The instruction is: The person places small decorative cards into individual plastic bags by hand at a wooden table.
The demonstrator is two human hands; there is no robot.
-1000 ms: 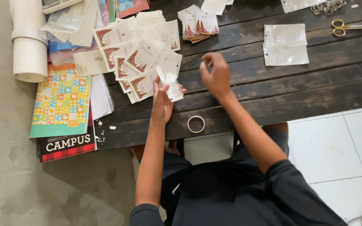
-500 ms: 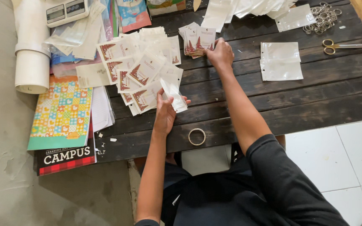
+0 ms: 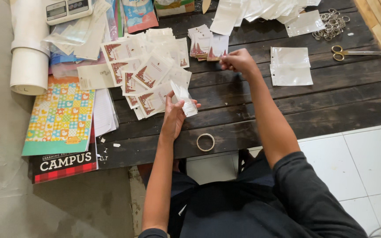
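My left hand (image 3: 173, 115) holds a small clear plastic pouch (image 3: 184, 100) just above the dark wooden table (image 3: 314, 110). To its upper left lies a spread of several filled pouches with red-and-white cards (image 3: 148, 75). My right hand (image 3: 239, 60) reaches forward and pinches a card at the edge of a small stack of red-and-white cards (image 3: 204, 44). A tape ring (image 3: 205, 142) lies on the table near the front edge, between my arms.
Empty clear pouches (image 3: 291, 66) lie right of my right hand, gold-handled scissors (image 3: 347, 52) and several metal rings (image 3: 330, 24) further right. At left are a white roll (image 3: 29, 48), a scale (image 3: 67, 9), a patterned notebook (image 3: 61, 115) and a black book (image 3: 65, 164).
My right hand has gone from near the left hand forward to the card stack and taken hold of a card. The left hand stays put with the pouch.
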